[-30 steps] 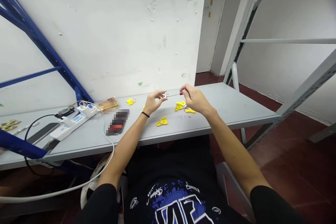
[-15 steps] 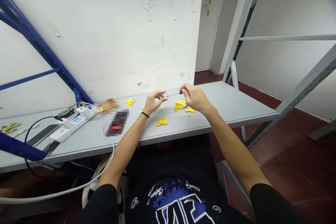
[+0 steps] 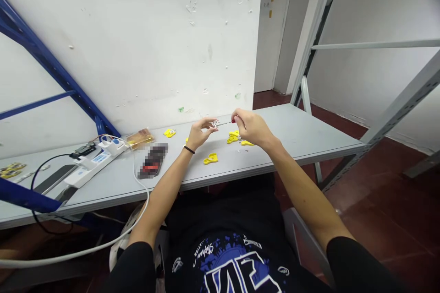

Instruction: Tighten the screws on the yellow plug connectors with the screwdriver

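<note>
Above the grey table (image 3: 295, 139), my left hand (image 3: 197, 132) pinches a small white part (image 3: 215, 124) between thumb and fingertips. My right hand (image 3: 249, 127) is closed round a thin screwdriver with a red handle (image 3: 233, 121). Its fine shaft points left and its tip meets the white part. Several small yellow plastic pieces lie on the table: one (image 3: 211, 159) below my left wrist, a cluster (image 3: 234, 137) beside my right hand, and another (image 3: 169, 133) near the wall.
A white power strip (image 3: 92, 161) with a white cable (image 3: 137, 178), a dark blurred object (image 3: 153, 160) and a clear packet (image 3: 139, 137) lie at the left. Blue shelf struts (image 3: 51, 68) stand left, a grey rack frame (image 3: 385, 123) right.
Both hands keep their hold and barely move. The view has shifted slightly, so everything sits a little lower-left in the picture.
</note>
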`<state>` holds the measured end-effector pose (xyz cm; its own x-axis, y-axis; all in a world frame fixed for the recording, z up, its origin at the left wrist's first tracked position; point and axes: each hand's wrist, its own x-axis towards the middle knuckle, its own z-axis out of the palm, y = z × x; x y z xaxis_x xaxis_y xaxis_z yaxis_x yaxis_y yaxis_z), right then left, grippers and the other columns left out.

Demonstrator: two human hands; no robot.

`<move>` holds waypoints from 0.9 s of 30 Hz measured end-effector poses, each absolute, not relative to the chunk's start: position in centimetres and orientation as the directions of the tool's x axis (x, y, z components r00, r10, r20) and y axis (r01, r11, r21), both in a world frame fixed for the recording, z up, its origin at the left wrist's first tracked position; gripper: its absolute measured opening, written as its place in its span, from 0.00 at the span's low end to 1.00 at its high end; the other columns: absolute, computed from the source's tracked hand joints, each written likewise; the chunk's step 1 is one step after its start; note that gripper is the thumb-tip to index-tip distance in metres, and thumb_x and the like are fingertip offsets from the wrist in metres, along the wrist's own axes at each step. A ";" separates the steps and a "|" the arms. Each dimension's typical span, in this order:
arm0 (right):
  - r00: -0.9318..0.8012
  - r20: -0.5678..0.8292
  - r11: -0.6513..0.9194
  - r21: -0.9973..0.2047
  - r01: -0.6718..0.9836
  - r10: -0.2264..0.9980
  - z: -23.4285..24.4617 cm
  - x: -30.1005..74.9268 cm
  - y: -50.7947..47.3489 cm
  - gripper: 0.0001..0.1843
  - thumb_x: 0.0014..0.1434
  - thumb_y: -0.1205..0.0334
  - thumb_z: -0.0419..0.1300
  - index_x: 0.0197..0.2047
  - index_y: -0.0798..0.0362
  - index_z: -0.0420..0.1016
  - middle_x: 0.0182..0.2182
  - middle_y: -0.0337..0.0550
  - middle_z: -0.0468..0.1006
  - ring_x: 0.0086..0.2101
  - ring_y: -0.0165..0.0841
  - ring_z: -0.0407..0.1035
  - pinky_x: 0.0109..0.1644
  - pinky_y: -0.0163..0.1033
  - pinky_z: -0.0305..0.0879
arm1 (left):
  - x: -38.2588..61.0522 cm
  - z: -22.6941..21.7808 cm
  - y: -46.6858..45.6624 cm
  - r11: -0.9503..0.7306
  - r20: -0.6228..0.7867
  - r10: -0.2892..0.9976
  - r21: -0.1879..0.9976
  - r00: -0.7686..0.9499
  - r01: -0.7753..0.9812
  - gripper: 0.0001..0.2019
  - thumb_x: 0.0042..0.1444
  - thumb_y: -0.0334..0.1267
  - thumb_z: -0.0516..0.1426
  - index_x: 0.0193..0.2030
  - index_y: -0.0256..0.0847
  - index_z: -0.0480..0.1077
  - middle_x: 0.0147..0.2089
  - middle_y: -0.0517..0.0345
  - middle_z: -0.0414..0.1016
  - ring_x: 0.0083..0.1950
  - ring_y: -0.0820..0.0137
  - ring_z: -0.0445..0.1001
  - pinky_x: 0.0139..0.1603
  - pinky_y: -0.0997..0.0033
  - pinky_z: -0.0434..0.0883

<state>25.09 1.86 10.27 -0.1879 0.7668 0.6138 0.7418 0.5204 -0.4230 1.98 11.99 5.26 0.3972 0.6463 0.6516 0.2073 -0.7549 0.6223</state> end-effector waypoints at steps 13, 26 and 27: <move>-0.162 0.610 0.495 -0.430 0.755 0.776 10.3 25.6 2.0 0.12 0.68 0.63 0.46 0.40 0.49 0.71 0.32 0.43 0.78 0.28 0.37 0.66 0.33 0.41 0.54 | 2.0 5.3 12.0 -0.751 0.647 0.651 0.625 0.397 0.213 0.17 0.55 0.42 0.68 0.50 0.39 0.77 0.47 0.50 0.83 0.42 0.67 0.81 0.47 0.64 0.79; -0.190 0.119 0.223 -0.410 0.884 0.974 10.1 28.6 2.8 0.11 0.64 0.64 0.50 0.35 0.50 0.72 0.36 0.45 0.80 0.35 0.38 0.69 0.37 0.40 0.58 | 2.6 4.9 11.4 -0.689 0.475 0.706 0.633 0.526 0.352 0.20 0.53 0.49 0.68 0.48 0.38 0.77 0.46 0.50 0.82 0.41 0.66 0.80 0.46 0.63 0.79; -0.181 0.117 0.214 -0.404 0.889 0.976 10.0 28.6 2.8 0.11 0.64 0.65 0.50 0.35 0.50 0.72 0.37 0.45 0.80 0.36 0.38 0.69 0.37 0.40 0.58 | 2.7 5.0 11.2 -0.683 0.453 0.709 0.633 0.540 0.365 0.20 0.53 0.49 0.68 0.48 0.38 0.77 0.46 0.50 0.82 0.41 0.66 0.80 0.46 0.63 0.79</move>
<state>28.62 2.83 10.04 -0.1815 0.9764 0.1171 0.8893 0.2138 -0.4044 2.73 11.22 4.96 0.5402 0.7092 0.4531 0.3650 -0.6826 0.6331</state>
